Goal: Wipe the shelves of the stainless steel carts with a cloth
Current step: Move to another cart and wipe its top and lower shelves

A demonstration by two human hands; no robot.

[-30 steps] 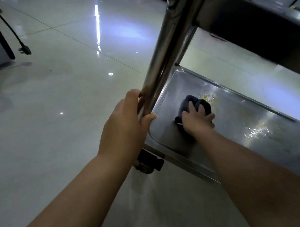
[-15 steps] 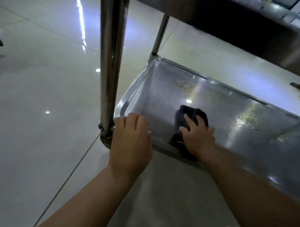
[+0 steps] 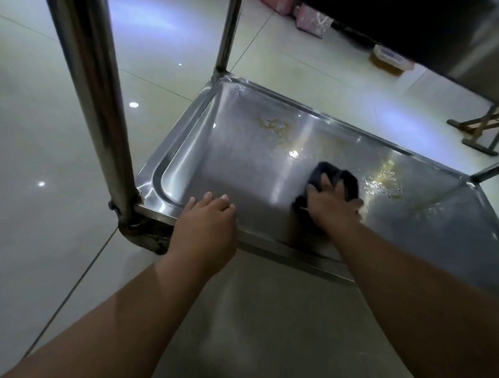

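Ur R hand (image 3: 332, 210) clutches cloth (image 3: 337, 176) centre-right of frame, on shelf (image 3: 236, 166); bare steel to its left. L hand (image 3: 204, 227), fingers loose, lies on near rim (image 3: 273, 251). Cloth's farther in than 0.5s ago.

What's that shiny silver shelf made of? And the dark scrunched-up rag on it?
The shiny silver shelf looks like stainless steel, smooth and glossy: it mirrors the lights. The dark scrunched-up rag seems soft cloth: it bunches into folds where the right hand grips it.
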